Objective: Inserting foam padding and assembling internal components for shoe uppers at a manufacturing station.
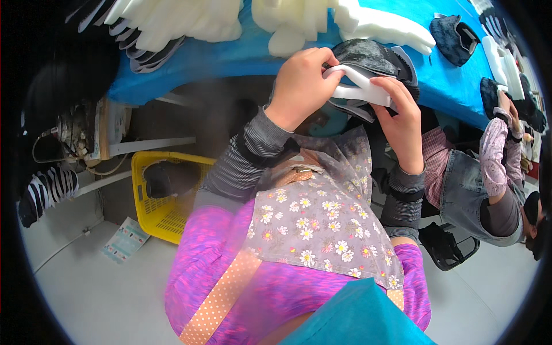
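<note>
At the near edge of the blue table, my left hand (302, 86) pinches one end of a bent white foam piece (357, 81). My right hand (402, 123) grips the other end of the same piece, thumb underneath and fingers on top. The foam lies at the opening of a dark grey, mottled fuzzy shoe (368, 54), which sits just beyond my fingers with its lighter edge toward the right. How far the foam goes into the shoe is hidden by my hands.
White foam pieces (178, 26) and a stack of soles (146, 54) lie on the blue table (241, 60). Another dark shoe (454, 39) stands at right, near a co-worker's hands (506, 106). A yellow basket (161, 227) sits low left; a black basket (443, 247) is on the floor.
</note>
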Available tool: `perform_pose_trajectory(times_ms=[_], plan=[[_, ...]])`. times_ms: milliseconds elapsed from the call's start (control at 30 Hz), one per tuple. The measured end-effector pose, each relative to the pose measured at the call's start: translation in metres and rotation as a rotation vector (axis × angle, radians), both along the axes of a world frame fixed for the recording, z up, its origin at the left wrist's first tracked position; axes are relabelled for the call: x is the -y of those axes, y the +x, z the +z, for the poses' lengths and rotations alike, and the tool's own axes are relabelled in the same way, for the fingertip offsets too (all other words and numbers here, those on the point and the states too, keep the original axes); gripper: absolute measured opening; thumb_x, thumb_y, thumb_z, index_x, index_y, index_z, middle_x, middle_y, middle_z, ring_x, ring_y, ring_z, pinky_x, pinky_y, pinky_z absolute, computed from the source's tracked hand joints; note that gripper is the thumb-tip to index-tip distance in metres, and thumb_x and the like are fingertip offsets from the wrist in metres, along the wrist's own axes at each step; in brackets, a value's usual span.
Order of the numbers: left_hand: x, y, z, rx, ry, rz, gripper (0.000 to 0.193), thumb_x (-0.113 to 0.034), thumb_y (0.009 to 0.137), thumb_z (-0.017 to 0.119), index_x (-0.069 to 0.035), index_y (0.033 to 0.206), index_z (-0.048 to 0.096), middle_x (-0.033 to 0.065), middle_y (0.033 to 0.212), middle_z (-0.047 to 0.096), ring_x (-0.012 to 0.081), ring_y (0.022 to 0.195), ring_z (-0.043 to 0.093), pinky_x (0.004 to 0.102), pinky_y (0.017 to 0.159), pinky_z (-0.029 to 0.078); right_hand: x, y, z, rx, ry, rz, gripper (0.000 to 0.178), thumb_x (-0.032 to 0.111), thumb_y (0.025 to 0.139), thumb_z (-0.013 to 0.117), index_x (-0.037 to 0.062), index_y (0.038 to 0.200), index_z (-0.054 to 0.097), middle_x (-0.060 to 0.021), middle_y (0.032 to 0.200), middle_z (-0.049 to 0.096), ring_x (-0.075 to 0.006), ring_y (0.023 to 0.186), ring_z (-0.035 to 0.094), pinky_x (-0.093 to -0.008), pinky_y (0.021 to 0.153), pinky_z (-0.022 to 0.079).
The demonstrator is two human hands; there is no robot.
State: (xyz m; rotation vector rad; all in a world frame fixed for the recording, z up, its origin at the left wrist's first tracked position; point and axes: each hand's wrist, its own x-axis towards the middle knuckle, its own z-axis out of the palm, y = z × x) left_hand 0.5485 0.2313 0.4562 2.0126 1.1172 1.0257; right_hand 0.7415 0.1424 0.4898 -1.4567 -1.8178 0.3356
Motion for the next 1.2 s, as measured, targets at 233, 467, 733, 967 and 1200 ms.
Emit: perform_pose_trajectory(times_ms=[233,467,733,967,1200], plan=[[-0.005,-0.002,0.013,-0.114,0.036,-0.007,0.020,-0.019,0.081,0.074,-0.003,0.091,0.068,0.0099,0.087,0.068,0.0252,0.077,0.067,0.0333,0.069,0.054,0.010,-0.002,-0.014,-0.006,0.121,-0.148,0.045,-0.006,0.077,0.071,0.0055,0.118,0.059,-0.0128,0.113,0.063,-0.0296,0.098,0.065,-0.0337,0.085,0.052],[-0.017,0.004,0.021,-0.152,0.451,-0.150,0.021,-0.017,0.078,0.073,-0.009,0.097,0.071,0.0051,0.094,0.067,0.0273,0.086,0.065,0.0361,0.076,0.054,0.006,-0.003,-0.029,-0.118,0.197,-0.172,0.041,-0.011,0.076,0.067,0.0055,0.114,0.060,-0.0124,0.108,0.062,-0.0268,0.092,0.065,-0.0323,0.079,0.054],[-0.025,0.019,0.006,-0.160,0.436,-0.132,0.015,-0.014,0.078,0.070,-0.011,0.092,0.074,0.0035,0.088,0.067,0.0251,0.078,0.065,0.0355,0.067,0.052,0.010,-0.006,-0.036,-0.120,0.166,-0.220,0.040,-0.006,0.078,0.070,0.0054,0.114,0.059,-0.0118,0.101,0.064,-0.0263,0.087,0.066,-0.0326,0.077,0.055],[-0.022,0.024,0.021,-0.201,0.671,-0.157,0.027,-0.011,0.075,0.072,-0.013,0.102,0.074,0.0001,0.095,0.070,0.0226,0.089,0.064,0.0361,0.075,0.055,0.011,-0.005,-0.053,-0.294,0.236,-0.322,0.036,-0.004,0.082,0.069,0.0039,0.115,0.056,-0.0140,0.105,0.067,-0.0263,0.094,0.070,-0.0327,0.081,0.057],[-0.035,0.034,0.024,-0.221,0.641,-0.474,0.032,-0.004,0.075,0.071,-0.012,0.106,0.072,0.0027,0.097,0.071,0.0227,0.089,0.065,0.0344,0.076,0.056,0.011,-0.003,-0.051,-0.194,0.330,-0.319,0.031,-0.004,0.079,0.069,0.0039,0.107,0.055,-0.0141,0.097,0.063,-0.0305,0.081,0.066,-0.0351,0.070,0.053]])
